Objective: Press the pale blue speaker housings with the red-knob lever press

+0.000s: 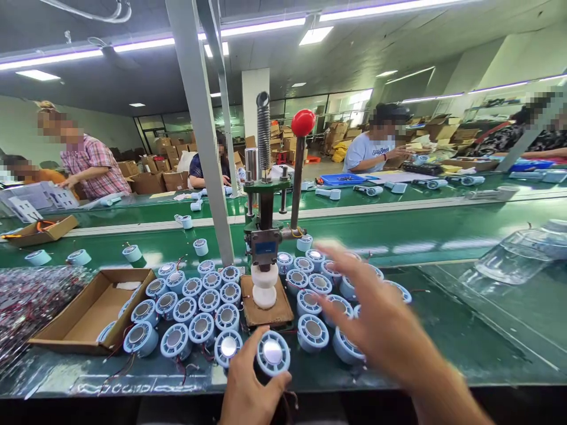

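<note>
Between its thumb and fingers, my left hand point(248, 386) grips a light-blue round housing point(273, 352) with a shiny silver disc in its spoked face. It is just in front of the hand press point(264, 242), at the table's near edge. Thin wires dangle beneath my left hand. Slightly blurred, my right hand point(376, 313) is stretched out with fingers apart over the right-hand group of similar housings point(313, 332), partly hiding them. Whether it touches any of them I cannot tell. Under the press's white ram, a white round seat point(264, 296) rests on a brown board point(283, 313).
More housings point(177, 339) stand left of the press beside an open cardboard box point(66, 319). A pile of wires point(26, 313) lies far left. The press's red-knobbed lever point(303, 123) stands upright. A clear plastic jug point(509, 260) is at right. Several people sit or stand across the line.
</note>
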Available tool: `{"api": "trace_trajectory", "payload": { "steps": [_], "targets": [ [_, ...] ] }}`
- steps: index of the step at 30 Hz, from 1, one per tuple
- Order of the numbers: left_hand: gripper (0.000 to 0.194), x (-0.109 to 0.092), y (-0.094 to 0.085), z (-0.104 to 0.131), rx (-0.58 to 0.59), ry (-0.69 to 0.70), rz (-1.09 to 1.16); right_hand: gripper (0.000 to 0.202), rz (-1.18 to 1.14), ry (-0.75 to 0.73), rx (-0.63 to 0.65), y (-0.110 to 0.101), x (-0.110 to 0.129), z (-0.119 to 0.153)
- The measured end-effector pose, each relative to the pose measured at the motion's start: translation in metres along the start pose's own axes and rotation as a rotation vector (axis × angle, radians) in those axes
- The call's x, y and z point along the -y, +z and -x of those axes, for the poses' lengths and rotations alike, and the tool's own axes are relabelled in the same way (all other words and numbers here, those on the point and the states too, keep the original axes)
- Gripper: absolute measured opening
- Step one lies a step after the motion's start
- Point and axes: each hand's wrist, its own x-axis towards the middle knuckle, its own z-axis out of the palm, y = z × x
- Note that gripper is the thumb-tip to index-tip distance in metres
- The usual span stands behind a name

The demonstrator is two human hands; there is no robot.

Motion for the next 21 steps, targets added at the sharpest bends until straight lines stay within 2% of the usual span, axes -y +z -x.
{"api": "trace_trajectory", "payload": {
  "steps": [3, 4, 6, 8, 10, 12, 13, 16, 21],
  "targets": [
    [0.062, -0.024, -0.032, -0.035, -0.064, 0.001, 0.008, 0.049, 0.103, 0.012, -0.186, -0.029, -0.010, -0.114],
    [0.060, -0.029, -0.040, -0.049, -0.067, 0.006, 0.007, 0.053, 0.121, 0.029, -0.204, -0.031, -0.015, -0.148],
    [0.055, -0.035, -0.049, -0.077, -0.049, 0.033, 0.018, 0.077, 0.082, 0.078, -0.169, -0.025, -0.026, -0.202],
    [0.052, -0.035, -0.047, -0.099, -0.020, 0.074, 0.045, 0.081, -0.064, 0.146, -0.147, -0.010, -0.035, -0.235],
    [0.051, -0.034, -0.037, -0.113, 0.009, 0.111, 0.077, 0.064, -0.256, 0.193, -0.194, 0.005, -0.043, -0.248],
    [0.049, -0.033, -0.024, -0.121, 0.056, 0.137, 0.124, 0.036, -0.411, 0.202, -0.270, 0.015, -0.048, -0.249],
    [0.047, -0.033, -0.019, -0.124, 0.082, 0.146, 0.150, 0.031, -0.462, 0.195, -0.279, 0.018, -0.051, -0.247],
    [0.046, -0.031, -0.009, -0.130, 0.141, 0.152, 0.220, 0.031, -0.533, 0.183, -0.254, 0.022, -0.057, -0.246],
    [0.044, -0.025, -0.007, -0.133, 0.188, 0.137, 0.275, 0.032, -0.539, 0.257, -0.293, 0.023, -0.050, -0.248]
  ]
}}
